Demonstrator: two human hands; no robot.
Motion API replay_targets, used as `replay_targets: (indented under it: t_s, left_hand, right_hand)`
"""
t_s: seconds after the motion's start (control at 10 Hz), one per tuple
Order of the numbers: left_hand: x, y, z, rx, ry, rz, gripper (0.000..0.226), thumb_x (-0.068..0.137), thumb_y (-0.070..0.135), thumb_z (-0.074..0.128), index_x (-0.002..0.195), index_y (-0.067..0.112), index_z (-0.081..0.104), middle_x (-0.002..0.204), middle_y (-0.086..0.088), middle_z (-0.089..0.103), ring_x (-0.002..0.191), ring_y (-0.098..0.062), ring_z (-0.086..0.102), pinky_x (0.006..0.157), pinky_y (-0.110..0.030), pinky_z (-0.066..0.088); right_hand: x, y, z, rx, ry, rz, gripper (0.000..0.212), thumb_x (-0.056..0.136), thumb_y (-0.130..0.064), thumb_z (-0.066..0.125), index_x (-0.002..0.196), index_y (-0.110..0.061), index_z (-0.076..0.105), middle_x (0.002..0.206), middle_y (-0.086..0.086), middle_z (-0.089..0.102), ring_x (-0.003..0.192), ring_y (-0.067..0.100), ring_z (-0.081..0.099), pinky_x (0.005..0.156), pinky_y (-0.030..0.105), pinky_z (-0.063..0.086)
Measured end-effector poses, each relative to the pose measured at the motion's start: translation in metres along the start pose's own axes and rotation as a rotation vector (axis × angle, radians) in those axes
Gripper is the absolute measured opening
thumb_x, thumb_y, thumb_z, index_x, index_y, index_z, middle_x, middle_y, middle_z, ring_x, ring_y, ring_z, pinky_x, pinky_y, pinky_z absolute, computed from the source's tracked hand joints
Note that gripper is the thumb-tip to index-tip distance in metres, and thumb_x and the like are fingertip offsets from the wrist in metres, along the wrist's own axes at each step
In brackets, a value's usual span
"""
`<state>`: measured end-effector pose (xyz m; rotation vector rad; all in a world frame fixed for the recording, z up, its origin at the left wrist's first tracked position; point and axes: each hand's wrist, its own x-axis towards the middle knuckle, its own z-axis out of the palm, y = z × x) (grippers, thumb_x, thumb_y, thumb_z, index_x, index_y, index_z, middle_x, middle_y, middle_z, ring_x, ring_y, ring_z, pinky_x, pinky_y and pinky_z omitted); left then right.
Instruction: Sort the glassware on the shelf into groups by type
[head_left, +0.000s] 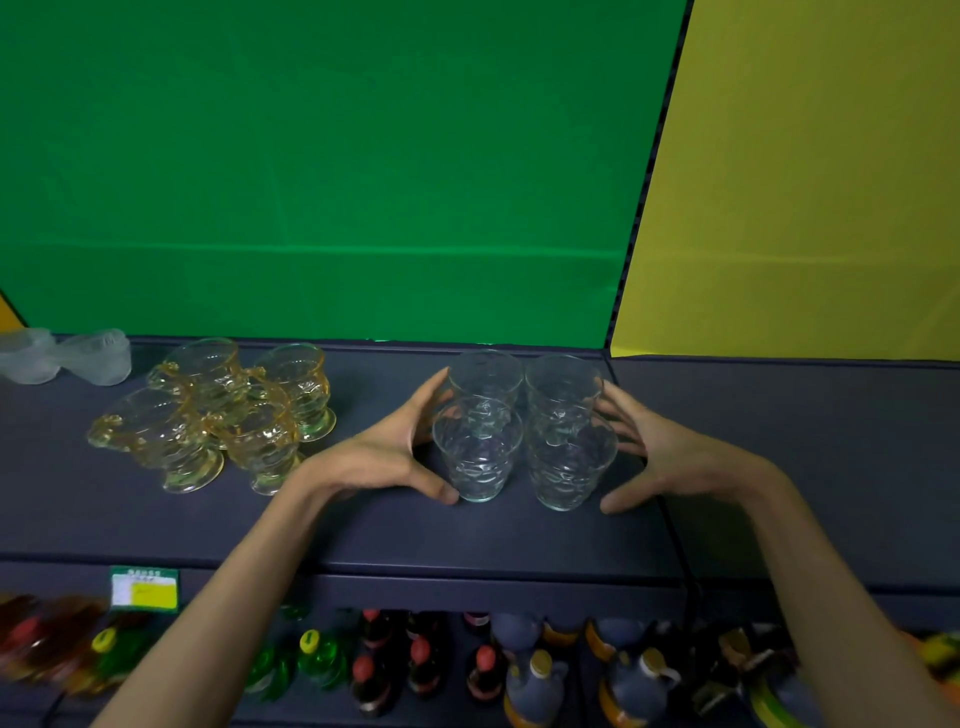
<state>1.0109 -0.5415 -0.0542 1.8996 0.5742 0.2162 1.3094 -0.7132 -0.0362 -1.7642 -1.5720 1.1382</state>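
**Clear tumblers bracketed between two hands on the shelf**

Four clear tumblers (524, 431) stand upright in a tight two-by-two cluster at the middle of the dark shelf (363, 525). The left hand (395, 452) cups the cluster's left side, thumb at the base of the near-left glass and fingers reaching the far-left one. The right hand (654, 457) mirrors it on the right side, fingers spread against the glasses. Well to the left sits a group of amber footed cups (218, 410), some tilted against each other. At the far left lie frosted glass pieces (62, 356), blurred.
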Motion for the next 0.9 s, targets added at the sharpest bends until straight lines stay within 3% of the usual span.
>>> replay_targets:
  t_s: [0.1, 0.2, 0.3, 0.4, 0.5, 0.6, 0.7, 0.8, 0.9]
  left_hand:
    - [0.003, 0.001, 0.003, -0.013, 0.012, -0.005, 0.136, 0.064, -0.008, 0.088, 0.158, 0.029, -0.003, 0.151, 0.024, 0.025, 0.127, 0.026, 0.033, 0.101, 0.0, 0.03]
    - [0.003, 0.001, 0.006, 0.007, 0.06, -0.009, 0.135, 0.063, -0.003, 0.09, 0.157, 0.031, -0.001, 0.14, 0.033, 0.03, 0.122, 0.028, 0.036, 0.1, 0.001, 0.029]
    - [0.001, 0.004, 0.011, 0.001, 0.099, -0.018, 0.138, 0.06, 0.005, 0.094, 0.159, 0.029, 0.001, 0.154, 0.019, 0.028, 0.131, 0.016, 0.036, 0.103, -0.001, 0.029]
    - [0.0, 0.007, 0.014, 0.016, 0.119, -0.009, 0.135, 0.062, 0.002, 0.093, 0.158, 0.026, 0.003, 0.152, 0.015, 0.031, 0.123, 0.022, 0.037, 0.097, 0.002, 0.03]
    - [-0.001, 0.01, 0.016, 0.022, 0.134, -0.014, 0.134, 0.062, 0.004, 0.093, 0.158, 0.026, 0.003, 0.147, 0.018, 0.035, 0.124, 0.016, 0.041, 0.095, 0.003, 0.031]
    - [-0.003, 0.011, 0.014, 0.036, 0.126, -0.016, 0.132, 0.062, 0.003, 0.092, 0.156, 0.032, 0.005, 0.142, 0.024, 0.035, 0.12, 0.023, 0.04, 0.093, 0.004, 0.031]
    - [-0.007, 0.013, 0.007, 0.045, 0.116, -0.016, 0.13, 0.065, -0.012, 0.084, 0.158, 0.028, 0.004, 0.153, 0.012, 0.03, 0.135, 0.004, 0.039, 0.097, -0.003, 0.037]
    - [-0.013, 0.029, 0.002, 0.032, 0.181, -0.022, 0.114, 0.072, -0.024, 0.066, 0.159, 0.023, 0.009, 0.16, -0.003, 0.028, 0.145, -0.016, 0.033, 0.105, -0.023, 0.043]
    - [-0.012, 0.042, -0.003, 0.057, 0.339, -0.005, 0.094, 0.068, -0.005, 0.061, 0.153, 0.022, 0.031, 0.156, -0.002, 0.037, 0.142, -0.02, 0.039, 0.111, -0.039, 0.041]
  right_hand:
    - [-0.001, -0.004, 0.006, 0.014, 0.039, -0.011, 0.155, 0.052, -0.033, 0.099, 0.157, -0.033, -0.014, 0.163, -0.015, 0.012, 0.146, 0.002, 0.024, 0.121, 0.03, 0.027]
    - [0.001, -0.008, 0.009, 0.028, 0.086, -0.033, 0.156, 0.047, -0.04, 0.099, 0.157, -0.034, -0.011, 0.165, -0.011, 0.016, 0.146, 0.005, 0.028, 0.121, 0.036, 0.027]
    - [0.0, -0.008, 0.008, 0.029, 0.103, -0.041, 0.15, 0.052, -0.033, 0.098, 0.158, -0.034, -0.007, 0.164, -0.011, 0.02, 0.144, 0.005, 0.03, 0.121, 0.037, 0.029]
    - [0.0, -0.009, 0.006, 0.023, 0.116, -0.031, 0.145, 0.056, -0.029, 0.097, 0.159, -0.033, -0.005, 0.163, -0.011, 0.021, 0.143, 0.004, 0.031, 0.119, 0.036, 0.03]
    - [0.001, -0.009, 0.005, 0.024, 0.112, -0.027, 0.145, 0.056, -0.029, 0.097, 0.159, -0.032, -0.005, 0.163, -0.012, 0.02, 0.144, 0.006, 0.031, 0.12, 0.037, 0.03]
    - [0.0, -0.009, 0.004, 0.052, 0.096, -0.037, 0.15, 0.05, -0.037, 0.099, 0.159, -0.033, -0.004, 0.164, -0.012, 0.019, 0.144, 0.005, 0.031, 0.121, 0.039, 0.029]
    - [-0.003, -0.011, 0.001, 0.089, 0.079, -0.051, 0.151, 0.044, -0.05, 0.098, 0.159, -0.035, 0.001, 0.162, -0.014, 0.021, 0.143, 0.002, 0.032, 0.12, 0.038, 0.03]
    - [-0.007, -0.021, -0.003, 0.113, 0.145, -0.049, 0.136, 0.048, -0.07, 0.087, 0.158, -0.036, 0.014, 0.158, -0.016, 0.029, 0.142, 0.003, 0.035, 0.117, 0.036, 0.033]
    - [-0.006, -0.036, -0.002, 0.112, 0.336, -0.101, 0.101, 0.067, -0.074, 0.071, 0.152, -0.032, 0.037, 0.149, -0.014, 0.044, 0.135, 0.004, 0.044, 0.111, 0.031, 0.035]
